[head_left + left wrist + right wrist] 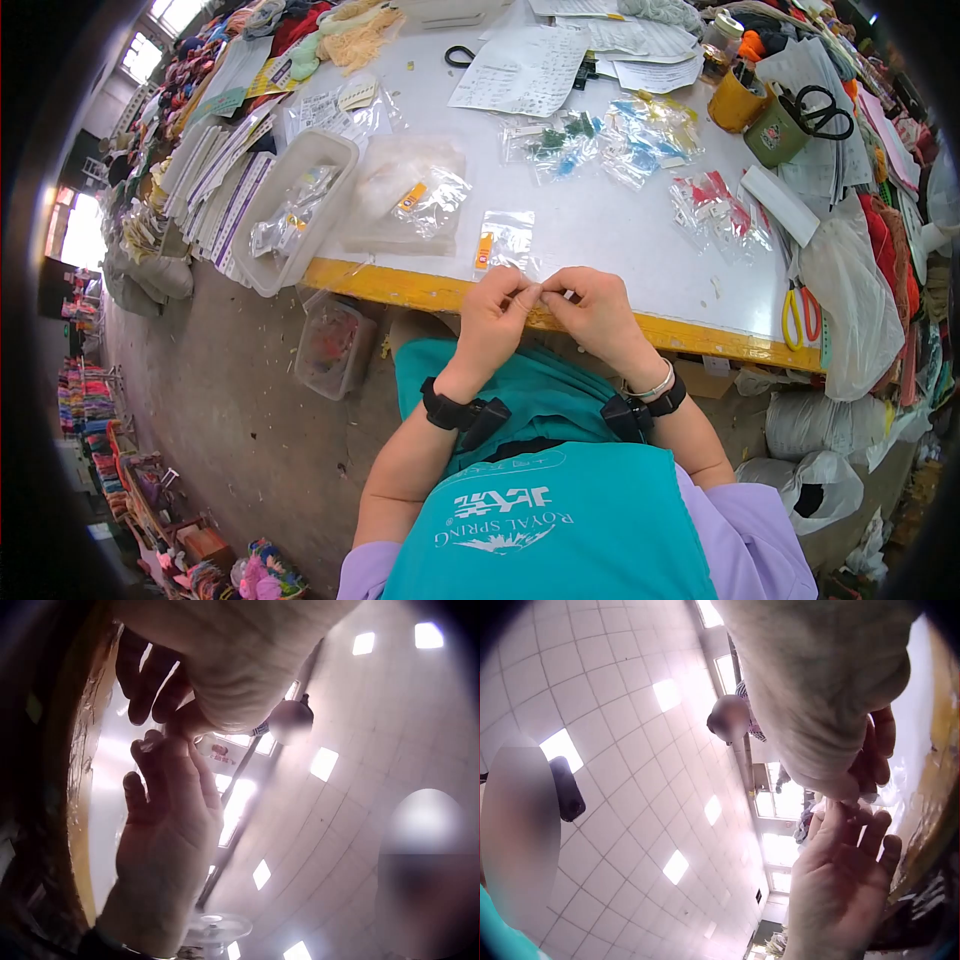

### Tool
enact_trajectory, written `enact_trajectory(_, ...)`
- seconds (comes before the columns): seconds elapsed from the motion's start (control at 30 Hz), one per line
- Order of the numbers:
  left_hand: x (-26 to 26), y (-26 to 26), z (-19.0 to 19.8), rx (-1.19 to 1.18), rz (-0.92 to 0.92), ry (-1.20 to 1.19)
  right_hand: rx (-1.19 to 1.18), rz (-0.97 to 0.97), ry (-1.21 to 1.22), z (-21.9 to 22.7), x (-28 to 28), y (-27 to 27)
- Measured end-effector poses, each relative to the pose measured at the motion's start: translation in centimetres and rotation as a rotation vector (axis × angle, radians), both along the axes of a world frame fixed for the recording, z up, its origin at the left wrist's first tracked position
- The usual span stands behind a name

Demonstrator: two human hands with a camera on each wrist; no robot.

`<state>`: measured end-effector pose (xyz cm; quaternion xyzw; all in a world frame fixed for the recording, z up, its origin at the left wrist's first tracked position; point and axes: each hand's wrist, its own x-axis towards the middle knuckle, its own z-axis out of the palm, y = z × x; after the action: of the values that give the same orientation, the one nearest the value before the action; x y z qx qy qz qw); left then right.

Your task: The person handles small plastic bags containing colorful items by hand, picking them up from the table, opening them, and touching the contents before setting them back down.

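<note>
My left hand [498, 312] and right hand [597, 312] meet over the table's front edge, thumbs and fingertips drawn together. Between them they pinch something small and thin; I cannot tell what it is. In the left wrist view the fingertips of the left hand [225, 682] and right hand [169, 832] come together. The right wrist view has the same meeting of the right hand [832, 705] and left hand [836, 889]. Just beyond the left fingers lies a small clear zip bag [512, 232] with an orange label [485, 250].
On the white table [640, 270], a plastic bin [345, 165] and a pile of clear bags [400, 165] stand left. Bags with blue, green and red contents [715, 210] lie right. Yellow-and-red scissors [793, 318] rest at the right edge; a green cup [778, 135] holds black scissors.
</note>
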<state>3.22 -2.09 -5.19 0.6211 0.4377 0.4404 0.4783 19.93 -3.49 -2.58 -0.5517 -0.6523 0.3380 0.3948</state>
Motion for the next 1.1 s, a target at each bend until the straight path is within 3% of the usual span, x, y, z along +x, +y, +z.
enact_trajectory(0.27,1.0,-0.5,1.0,0.074,0.049,0.049,0.109,-0.132,0.053,-0.6,-1.1,-0.2)
enact_trajectory(0.4,1.1,-1.0,1.6,0.11,0.188,0.29,0.168,-0.294,0.096,-1.2,-1.1,0.4)
enact_trajectory(0.47,0.8,-1.1,1.6,0.138,0.247,0.444,0.226,-0.235,0.106,-1.0,-1.1,0.5)
enact_trajectory(0.57,1.4,-0.5,2.4,0.195,0.385,0.318,0.326,-0.127,0.058,-0.5,-1.2,0.4)
enact_trajectory(0.63,1.1,-0.1,3.1,0.421,0.375,0.458,0.361,-0.078,0.024,-0.4,-1.3,0.4)
enact_trajectory(0.77,-0.6,0.1,1.9,0.699,0.183,0.751,0.336,-0.087,-0.001,-0.7,-1.0,0.6)
enact_trajectory(1.0,-2.7,2.1,3.0,0.583,0.2,0.665,0.221,-0.046,0.135,-0.4,-1.8,1.7)
enact_trajectory(1.1,-5.4,6.2,3.6,0.532,0.322,0.578,0.321,-0.025,-0.14,-1.2,-2.0,3.3)
